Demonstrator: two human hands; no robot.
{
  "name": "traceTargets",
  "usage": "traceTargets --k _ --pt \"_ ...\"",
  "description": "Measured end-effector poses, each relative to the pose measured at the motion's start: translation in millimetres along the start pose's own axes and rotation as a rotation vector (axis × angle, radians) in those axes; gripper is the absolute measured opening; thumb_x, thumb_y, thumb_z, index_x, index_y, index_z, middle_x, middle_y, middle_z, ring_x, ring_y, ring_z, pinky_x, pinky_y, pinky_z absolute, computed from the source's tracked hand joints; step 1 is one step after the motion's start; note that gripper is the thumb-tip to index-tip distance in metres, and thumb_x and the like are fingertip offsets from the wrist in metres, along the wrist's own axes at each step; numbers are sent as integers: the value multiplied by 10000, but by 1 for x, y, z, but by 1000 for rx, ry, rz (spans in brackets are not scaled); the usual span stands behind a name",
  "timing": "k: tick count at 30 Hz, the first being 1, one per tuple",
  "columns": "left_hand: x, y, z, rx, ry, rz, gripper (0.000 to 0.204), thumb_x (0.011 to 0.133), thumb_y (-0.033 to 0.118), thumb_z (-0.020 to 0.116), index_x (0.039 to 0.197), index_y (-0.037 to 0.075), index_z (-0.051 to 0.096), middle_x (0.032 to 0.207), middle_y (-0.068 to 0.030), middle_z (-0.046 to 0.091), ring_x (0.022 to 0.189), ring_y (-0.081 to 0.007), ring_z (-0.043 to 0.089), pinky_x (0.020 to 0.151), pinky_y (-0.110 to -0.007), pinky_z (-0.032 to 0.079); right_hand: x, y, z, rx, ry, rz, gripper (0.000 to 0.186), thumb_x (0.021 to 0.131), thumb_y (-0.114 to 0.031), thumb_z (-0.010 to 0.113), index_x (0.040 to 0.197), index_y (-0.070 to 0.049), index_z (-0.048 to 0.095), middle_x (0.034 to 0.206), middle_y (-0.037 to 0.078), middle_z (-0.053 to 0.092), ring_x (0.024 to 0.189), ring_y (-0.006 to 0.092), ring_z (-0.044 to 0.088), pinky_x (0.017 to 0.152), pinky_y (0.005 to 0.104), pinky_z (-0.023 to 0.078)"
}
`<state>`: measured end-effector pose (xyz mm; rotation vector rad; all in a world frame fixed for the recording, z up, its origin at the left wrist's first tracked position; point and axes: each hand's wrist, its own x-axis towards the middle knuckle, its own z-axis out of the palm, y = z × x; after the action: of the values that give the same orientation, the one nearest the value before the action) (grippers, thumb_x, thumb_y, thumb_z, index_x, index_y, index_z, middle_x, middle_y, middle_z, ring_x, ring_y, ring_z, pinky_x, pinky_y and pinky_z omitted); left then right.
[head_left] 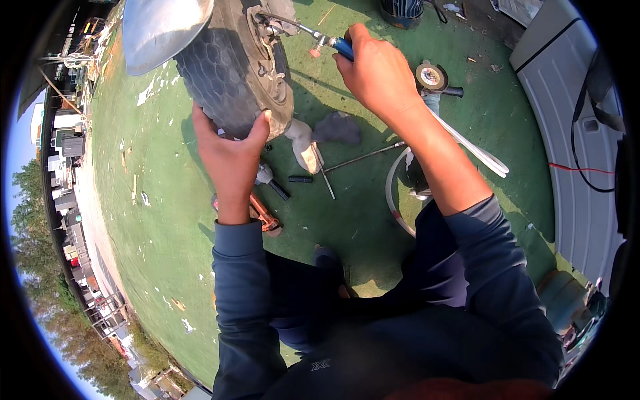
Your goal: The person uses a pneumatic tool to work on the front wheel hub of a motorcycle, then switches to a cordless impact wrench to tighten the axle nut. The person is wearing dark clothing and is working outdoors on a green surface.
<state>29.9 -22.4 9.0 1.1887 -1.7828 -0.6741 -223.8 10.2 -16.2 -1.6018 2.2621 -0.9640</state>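
Observation:
My left hand (233, 160) grips a grey honeycomb-treaded tyre (227, 73) at the top centre, thumb on its lower edge. A bright curved metal guard (160, 33) sits over the tyre's left. Beside the tyre is a dusty metal assembly (270, 70) with fittings. My right hand (377, 73) is closed on a blue-handled tool (341, 47) with a long metal nozzle and a small pink knob; its tip reaches the fittings near the top of the assembly. Below the tyre lie pale, crumpled cloth-like items (300, 147) and thin rods (363, 157).
An angle grinder (432, 78) lies right of my right hand, near pale hoses (477, 150). An orange tool (263, 217) and a dark-handled tool (270, 180) lie below the tyre on the green floor (147, 220). A grey panelled body (567, 113) stands at the right, a dark bucket (400, 10) behind.

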Motion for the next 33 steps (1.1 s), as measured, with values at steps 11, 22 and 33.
traceTargets --k 11,22,33 --pt "9 1 -7 -106 -4 17 900 824 105 900 1551 -88 406 1360 -180 658 1169 -218 672 1015 -350 537 -4 -5 2 -24 27 -28 264 954 -182 705 1081 9 575 857 274 733 846 485 719 775 592 553" --pt "9 10 14 7 -3 13 1017 728 238 990 1514 -117 450 1359 -245 671 1197 -297 683 1040 -383 529 -5 -5 -6 -32 -5 36 275 968 -205 709 1085 8 581 886 271 738 884 476 724 804 578 563" --pt "6 37 58 333 31 109 896 726 308 996 1406 -73 554 1293 -225 682 1163 -336 682 1022 -427 528 -5 11 -8 72 -29 80 291 961 -197 708 1085 31 578 898 282 739 895 483 730 822 581 572"
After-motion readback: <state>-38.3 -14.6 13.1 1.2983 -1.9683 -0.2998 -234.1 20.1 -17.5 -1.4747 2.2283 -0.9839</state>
